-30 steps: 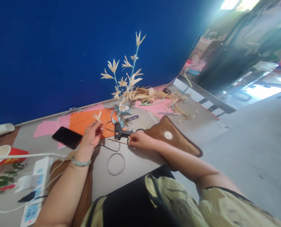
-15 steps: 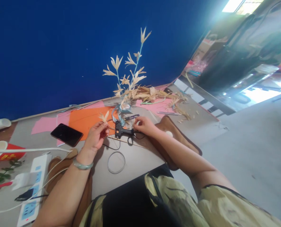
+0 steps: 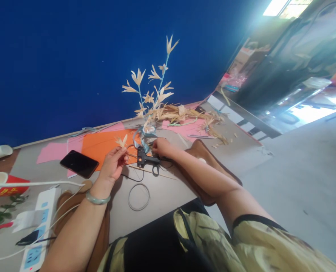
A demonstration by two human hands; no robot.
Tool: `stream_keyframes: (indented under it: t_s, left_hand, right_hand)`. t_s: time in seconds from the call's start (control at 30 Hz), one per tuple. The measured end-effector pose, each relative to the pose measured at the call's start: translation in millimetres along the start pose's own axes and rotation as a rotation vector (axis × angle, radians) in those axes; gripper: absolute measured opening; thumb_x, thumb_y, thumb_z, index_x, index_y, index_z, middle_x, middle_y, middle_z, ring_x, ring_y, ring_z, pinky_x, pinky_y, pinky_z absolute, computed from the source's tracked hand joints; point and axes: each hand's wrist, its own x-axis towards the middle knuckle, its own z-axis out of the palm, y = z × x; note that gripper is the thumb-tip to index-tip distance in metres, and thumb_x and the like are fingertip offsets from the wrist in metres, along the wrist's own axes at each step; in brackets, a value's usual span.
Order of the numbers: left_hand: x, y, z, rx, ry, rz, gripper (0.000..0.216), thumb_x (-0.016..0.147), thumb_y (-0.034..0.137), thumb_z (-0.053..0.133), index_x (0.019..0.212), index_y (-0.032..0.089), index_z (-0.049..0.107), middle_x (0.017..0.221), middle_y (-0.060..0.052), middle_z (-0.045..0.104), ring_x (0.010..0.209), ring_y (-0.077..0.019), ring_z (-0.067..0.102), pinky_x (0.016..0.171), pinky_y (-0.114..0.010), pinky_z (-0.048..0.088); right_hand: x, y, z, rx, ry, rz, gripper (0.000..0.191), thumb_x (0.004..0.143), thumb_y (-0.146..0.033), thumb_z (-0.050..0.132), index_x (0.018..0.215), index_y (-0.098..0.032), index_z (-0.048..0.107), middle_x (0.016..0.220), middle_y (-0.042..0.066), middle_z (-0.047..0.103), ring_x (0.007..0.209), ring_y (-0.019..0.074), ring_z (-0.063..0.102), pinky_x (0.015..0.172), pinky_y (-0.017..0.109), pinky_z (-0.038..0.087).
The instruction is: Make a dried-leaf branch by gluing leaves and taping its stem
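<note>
My left hand (image 3: pixel 113 164), a bangle on its wrist, pinches a pale dried-husk flower (image 3: pixel 122 141) between thumb and fingertips. Just right of it a black glue gun (image 3: pixel 147 159) lies on the table. My right hand (image 3: pixel 162 148) is beyond the glue gun's right end, close to a light-blue ribbon (image 3: pixel 145 145). Its fingers curl downward, and whatever they hold is hidden. Behind both hands stands a branching arrangement of husk flowers (image 3: pixel 156 96) on blue-wrapped stems. A thin stick (image 3: pixel 164 174) and a wire ring (image 3: pixel 139 197) lie nearer to me.
A phone (image 3: pixel 79 163) rests partly on orange paper (image 3: pixel 100 141) at left. Further left are a power strip (image 3: pixel 45 204) with cords and a red paper cup (image 3: pixel 13 185) on its side. Loose husks (image 3: pixel 193 112) and pink paper (image 3: pixel 179 129) lie at back right. A blue wall (image 3: pixel 57 68) rises behind.
My right hand has moved left and slightly up, now covering the slim dark item seen beside it earlier. My left hand keeps the husk flower in nearly the same place.
</note>
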Motion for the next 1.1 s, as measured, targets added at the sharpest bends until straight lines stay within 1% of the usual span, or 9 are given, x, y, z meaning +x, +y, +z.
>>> stream_keyframes:
  t_s: [0.17, 0.47, 0.6, 0.67, 0.73, 0.83, 0.93, 1.03, 1.1]
  left_hand:
    - [0.7, -0.1, 0.2, -0.004, 0.016, 0.001, 0.032, 0.054, 0.025, 0.086, 0.065, 0.014, 0.058, 0.062, 0.002, 0.065, 0.047, -0.0051, 0.053, 0.044, -0.016, 0.040]
    - [1.2, 1.2, 0.1, 0.004, -0.006, 0.002, 0.031, 0.055, 0.025, 0.085, 0.067, 0.014, 0.058, 0.062, 0.003, 0.063, 0.048, -0.0051, 0.053, 0.043, -0.015, 0.041]
    - [0.2, 0.8, 1.1, 0.000, -0.006, 0.007, 0.031, 0.055, 0.025, 0.085, 0.067, 0.014, 0.058, 0.062, 0.002, 0.063, 0.048, -0.0052, 0.053, 0.044, -0.016, 0.041]
    - [0.1, 0.0, 1.0, -0.006, -0.014, 0.008, 0.030, 0.056, 0.025, 0.084, 0.067, 0.014, 0.058, 0.062, 0.002, 0.063, 0.048, -0.0051, 0.053, 0.045, -0.016, 0.041]
    - [0.3, -0.9, 0.7, -0.012, -0.021, 0.005, 0.029, 0.058, 0.025, 0.084, 0.069, 0.015, 0.059, 0.063, 0.002, 0.064, 0.049, -0.0050, 0.053, 0.046, -0.016, 0.041]
    - [0.5, -1.4, 0.2, -0.011, -0.025, 0.005, 0.029, 0.059, 0.025, 0.083, 0.069, 0.015, 0.058, 0.063, 0.002, 0.064, 0.049, -0.0049, 0.053, 0.046, -0.017, 0.041]
    - [0.2, -0.6, 0.4, -0.002, -0.023, 0.011, 0.029, 0.060, 0.026, 0.083, 0.069, 0.015, 0.058, 0.063, 0.002, 0.064, 0.048, -0.0051, 0.053, 0.046, -0.017, 0.041]
    - [-0.5, 0.4, 1.0, 0.004, -0.026, 0.017, 0.031, 0.060, 0.027, 0.083, 0.070, 0.015, 0.057, 0.065, 0.002, 0.064, 0.048, -0.0051, 0.053, 0.047, -0.017, 0.042]
    - [-1.0, 0.8, 1.6, 0.004, -0.022, 0.028, 0.032, 0.060, 0.026, 0.083, 0.070, 0.015, 0.055, 0.065, 0.003, 0.065, 0.048, -0.0048, 0.053, 0.048, -0.018, 0.041]
  right_hand:
    - [6.0, 1.4, 4.0, -0.026, -0.018, 0.044, 0.016, 0.072, -0.014, 0.061, 0.078, -0.013, 0.075, 0.082, 0.013, 0.073, 0.080, 0.0229, 0.066, 0.070, 0.027, 0.044]
    - [-9.4, 21.0, -32.9, 0.151, 0.040, 0.053, 0.011, 0.075, -0.019, 0.060, 0.076, -0.015, 0.071, 0.075, 0.006, 0.070, 0.069, 0.0155, 0.059, 0.063, 0.024, 0.040]
    - [-13.4, 29.2, -37.2, 0.281, 0.057, 0.042, 0.015, 0.079, -0.027, 0.058, 0.080, -0.015, 0.067, 0.074, 0.003, 0.067, 0.065, 0.0115, 0.055, 0.059, 0.021, 0.038]
    - [-14.4, 29.9, -34.0, 0.469, 0.030, 0.014, 0.019, 0.079, -0.033, 0.059, 0.079, -0.015, 0.064, 0.066, 0.000, 0.062, 0.058, 0.0090, 0.050, 0.055, 0.020, 0.036]
    - [-15.4, 26.7, -28.9, 0.786, -0.040, -0.031, 0.022, 0.076, -0.037, 0.062, 0.073, -0.015, 0.060, 0.057, -0.004, 0.053, 0.051, 0.0068, 0.042, 0.051, 0.020, 0.031]
    - [-18.3, 13.6, -21.9, 1.199, -0.164, -0.082, 0.022, 0.073, -0.032, 0.067, 0.068, -0.014, 0.056, 0.051, -0.006, 0.045, 0.048, 0.0043, 0.037, 0.050, 0.021, 0.026]
    - [-22.7, -5.4, -19.2, 1.405, -0.215, -0.071, 0.018, 0.074, -0.025, 0.067, 0.067, -0.012, 0.056, 0.052, -0.006, 0.047, 0.047, 0.0026, 0.037, 0.050, 0.022, 0.025]
    - [-27.2, -24.1, -19.9, 1.527, -0.268, -0.032, 0.026, 0.065, -0.029, 0.077, 0.065, -0.013, 0.056, 0.054, -0.006, 0.050, 0.044, 0.0024, 0.036, 0.047, 0.020, 0.024]
    - [-30.1, -34.7, -21.0, 1.571, -0.284, -0.031, 0.030, 0.062, -0.030, 0.080, 0.064, -0.013, 0.055, 0.052, -0.006, 0.048, 0.043, 0.0026, 0.035, 0.045, 0.020, 0.024]
